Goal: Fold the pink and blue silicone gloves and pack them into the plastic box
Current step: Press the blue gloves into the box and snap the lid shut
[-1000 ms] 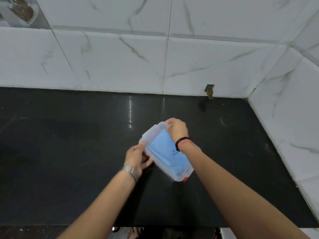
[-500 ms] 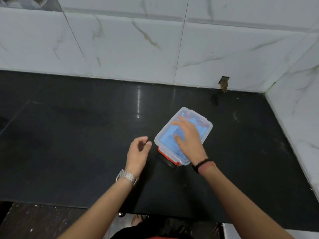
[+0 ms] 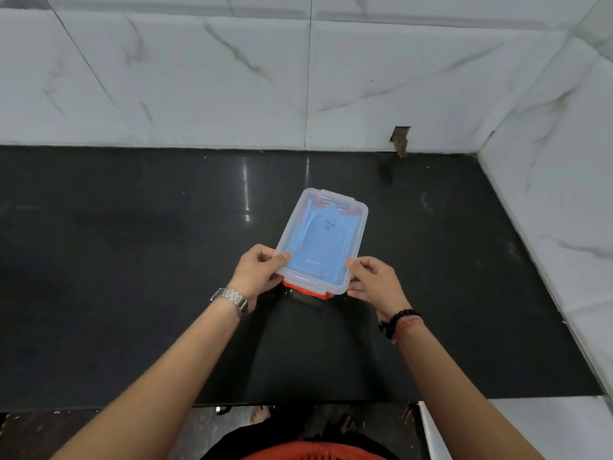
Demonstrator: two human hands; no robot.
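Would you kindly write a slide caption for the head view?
Both hands, left hand and right hand, grip the near corners of the lidded plastic box on the black counter.

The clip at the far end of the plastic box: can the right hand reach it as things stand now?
Probably yes. The right hand grips the near corner of the plastic box, and the lid top up to the far clip lies bare. It would have to release its grip first.

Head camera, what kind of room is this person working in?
Probably a kitchen or utility corner: a polished black stone counter runs into a corner of white marble-look wall tiles, and a plastic box sits on it.
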